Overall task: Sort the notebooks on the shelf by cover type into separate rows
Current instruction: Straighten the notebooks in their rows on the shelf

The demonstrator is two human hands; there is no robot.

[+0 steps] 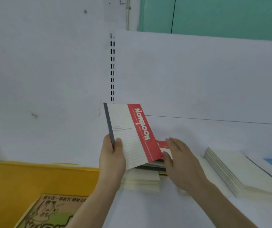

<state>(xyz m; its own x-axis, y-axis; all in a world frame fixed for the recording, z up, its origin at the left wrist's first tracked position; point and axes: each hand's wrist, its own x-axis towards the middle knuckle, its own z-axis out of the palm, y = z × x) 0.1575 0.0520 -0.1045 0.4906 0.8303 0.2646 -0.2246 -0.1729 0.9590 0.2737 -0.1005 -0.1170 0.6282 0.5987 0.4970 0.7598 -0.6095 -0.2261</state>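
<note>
one notebook gripped upright in left hand, above stack.

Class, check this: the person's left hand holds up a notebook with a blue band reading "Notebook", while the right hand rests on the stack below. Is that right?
Not quite. In the head view, the band on the notebook is red, not blue. The rest holds: the left hand holds it up, and the right hand rests on the stack below.

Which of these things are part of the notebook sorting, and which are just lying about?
Part of the job:
- red-and-cream notebook, gripped by the left hand
- mixed pile under the right hand
- cream stack
- white shelf

Lying about:
- cartoon box
- yellow surface
</note>
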